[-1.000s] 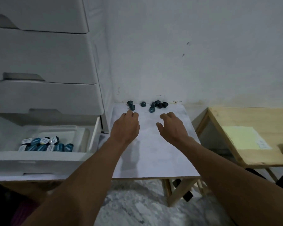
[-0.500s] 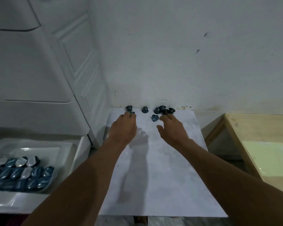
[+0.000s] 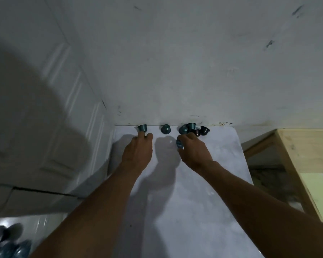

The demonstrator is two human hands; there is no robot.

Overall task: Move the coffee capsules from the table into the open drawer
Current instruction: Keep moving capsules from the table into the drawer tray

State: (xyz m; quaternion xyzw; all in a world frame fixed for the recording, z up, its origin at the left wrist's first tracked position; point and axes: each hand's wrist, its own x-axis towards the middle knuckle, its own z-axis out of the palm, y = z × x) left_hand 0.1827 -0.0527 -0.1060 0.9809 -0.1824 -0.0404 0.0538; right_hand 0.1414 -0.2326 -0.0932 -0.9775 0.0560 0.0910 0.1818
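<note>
My left fingers [image 3: 141, 135] lay straight, touching the leftmost capsule [image 3: 142, 127] at the table's [image 3: 222, 164] far edge; right hand's [image 3: 193, 149] grip over the cluster [image 3: 191, 126] was unclear; pinching rims singly seemed safest.

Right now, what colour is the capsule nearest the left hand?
Shiny teal-blue capsule; the head view shows it best.

My feed: scuffed grey-white wall [image 3: 194, 62] ahead, dim light; white panelled cabinet [image 3: 67, 112] at left, blurred; pale wooden side table [image 3: 302, 146] at right, speckled floor [image 3: 265, 175] beneath.
</note>
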